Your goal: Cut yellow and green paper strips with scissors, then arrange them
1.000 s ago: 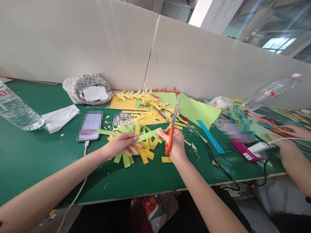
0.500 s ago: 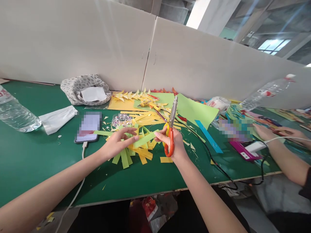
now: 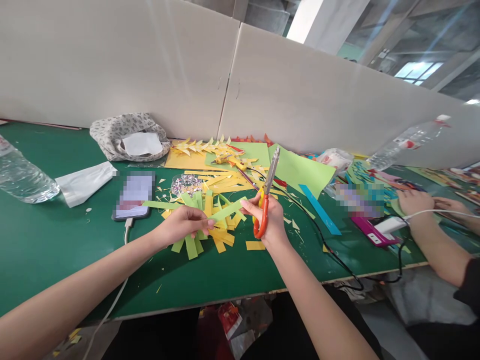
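A light green paper strip (image 3: 228, 210) stretches between my two hands above the heap of cut paper. Its left end is pinched in the fingertips of my left hand (image 3: 183, 224). The thumb and fingers of my right hand (image 3: 273, 220) grip its other end. That same hand also holds scissors (image 3: 267, 186) with orange-red and yellow handles, their metal blades together and pointing up, away from the strip. Below my hands lie green strips (image 3: 191, 246) and yellow strips (image 3: 221, 240), loosely piled. A clear dish of small shiny pieces (image 3: 186, 184) sits behind my left hand.
Left of the heap are a phone (image 3: 134, 195) on a white cable, a white packet (image 3: 86, 183) and a water bottle (image 3: 26, 172). A yellow glue gun (image 3: 228, 160) lies behind. A black cord (image 3: 320, 232) runs right, towards a power strip (image 3: 371, 232) and another person's hands (image 3: 414, 205).
My left fingers, spread out before, have closed onto the left end of the green strip. The right hand keeps its hold on scissors and strip. The view has shifted slightly.
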Tool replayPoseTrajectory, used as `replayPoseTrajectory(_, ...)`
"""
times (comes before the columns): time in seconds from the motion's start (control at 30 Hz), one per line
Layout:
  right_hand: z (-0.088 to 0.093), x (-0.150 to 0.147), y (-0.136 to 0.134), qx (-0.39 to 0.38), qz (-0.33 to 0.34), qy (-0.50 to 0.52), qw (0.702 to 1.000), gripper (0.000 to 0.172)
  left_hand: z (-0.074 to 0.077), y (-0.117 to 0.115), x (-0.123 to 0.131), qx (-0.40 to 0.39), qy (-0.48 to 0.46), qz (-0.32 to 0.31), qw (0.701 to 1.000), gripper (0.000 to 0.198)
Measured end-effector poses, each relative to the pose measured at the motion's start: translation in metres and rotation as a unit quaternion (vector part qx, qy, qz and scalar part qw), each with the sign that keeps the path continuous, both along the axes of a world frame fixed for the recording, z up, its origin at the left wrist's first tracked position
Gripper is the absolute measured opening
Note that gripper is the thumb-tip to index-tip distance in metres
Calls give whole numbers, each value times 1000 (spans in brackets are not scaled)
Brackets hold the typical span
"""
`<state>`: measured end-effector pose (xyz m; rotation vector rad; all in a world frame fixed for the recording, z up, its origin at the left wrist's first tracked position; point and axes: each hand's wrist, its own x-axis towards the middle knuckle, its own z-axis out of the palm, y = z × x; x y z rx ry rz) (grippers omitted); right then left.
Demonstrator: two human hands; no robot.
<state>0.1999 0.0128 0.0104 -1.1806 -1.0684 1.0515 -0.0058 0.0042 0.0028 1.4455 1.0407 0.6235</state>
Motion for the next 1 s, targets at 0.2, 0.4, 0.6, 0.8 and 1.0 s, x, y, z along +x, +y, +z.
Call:
replayPoseTrajectory(0.2, 1, 3, 3, -13, 25, 16, 999, 37, 10, -3, 0, -21, -34, -42, 998, 24)
replayPoseTrajectory(0.4, -1, 5, 1, -38, 146, -31, 988, 35, 11, -4, -1, -4, 16, -21, 1000, 31)
replayPoseTrajectory(0.6, -5, -14, -14, -43, 183, -60, 980, 34, 1, -4, 2, -8, 39, -50, 998, 25)
replayPoseTrajectory(0.8, -8, -16, -16, -46, 194, -60, 978, 37, -2, -4, 3, -44, 8, 31, 999, 25)
replayPoseTrajectory(1.0, -9, -19, -20, -26, 191, -97, 976, 38, -4, -4, 4, -29, -16, 49, 998, 26)
